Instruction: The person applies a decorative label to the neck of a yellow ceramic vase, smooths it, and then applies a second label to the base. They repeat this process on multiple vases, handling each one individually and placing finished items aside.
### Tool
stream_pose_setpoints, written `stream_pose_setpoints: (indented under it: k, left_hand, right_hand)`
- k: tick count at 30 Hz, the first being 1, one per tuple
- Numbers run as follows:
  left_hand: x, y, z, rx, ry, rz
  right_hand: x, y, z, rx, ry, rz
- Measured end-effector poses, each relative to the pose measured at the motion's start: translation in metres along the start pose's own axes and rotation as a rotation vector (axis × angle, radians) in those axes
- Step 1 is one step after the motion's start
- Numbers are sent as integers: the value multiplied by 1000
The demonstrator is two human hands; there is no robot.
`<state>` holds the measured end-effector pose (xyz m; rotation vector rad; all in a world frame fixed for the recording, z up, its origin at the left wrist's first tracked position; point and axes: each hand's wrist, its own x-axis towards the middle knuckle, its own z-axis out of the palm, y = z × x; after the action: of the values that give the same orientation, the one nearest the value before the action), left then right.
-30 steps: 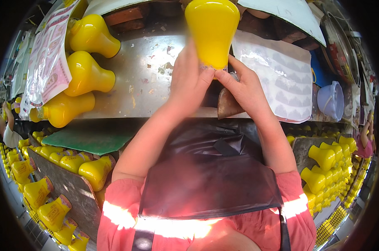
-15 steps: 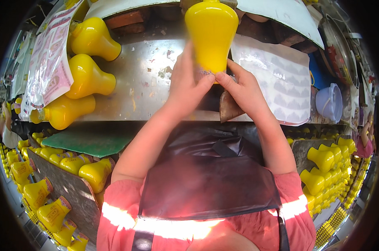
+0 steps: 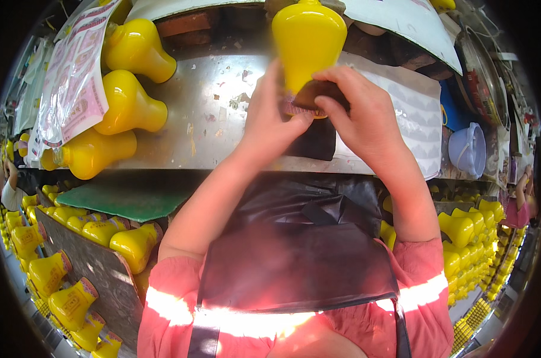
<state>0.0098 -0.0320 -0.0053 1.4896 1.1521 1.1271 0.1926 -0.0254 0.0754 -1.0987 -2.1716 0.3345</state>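
Observation:
A glossy yellow vase-shaped bottle (image 3: 309, 45) lies over the metal bench, its wide shoulder away from me and its narrower end toward me. My left hand (image 3: 264, 116) is closed around the left side of that near end. A reddish patterned band (image 3: 295, 109) runs around this end. In my right hand (image 3: 369, 113), pinched between thumb and fingers, is a flat dark brown scraper-like piece (image 3: 319, 94). Its edge rests against the band. A dark block (image 3: 315, 143) sits on the bench just below the bottle.
Several yellow bottles (image 3: 130, 104) lie at left beside sheets of pink decals (image 3: 73, 89). A pale decal sheet (image 3: 402, 113) and a lavender bucket (image 3: 468, 149) are at right. Bottles crowd racks on both sides, next to a green board (image 3: 127, 197). Other people work at both far edges.
My right hand has left the bottle's side and taken up the brown piece from the bench edge, bringing it to the band. The bottle has shifted slightly right; my left hand stays on it.

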Motion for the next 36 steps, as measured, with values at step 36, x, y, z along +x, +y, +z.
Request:
stream_pose_setpoints:
  k: [36]
  left_hand:
    - [0,-5,-2,486,102,369]
  right_hand:
    - [-25,17,9,-186,402,91]
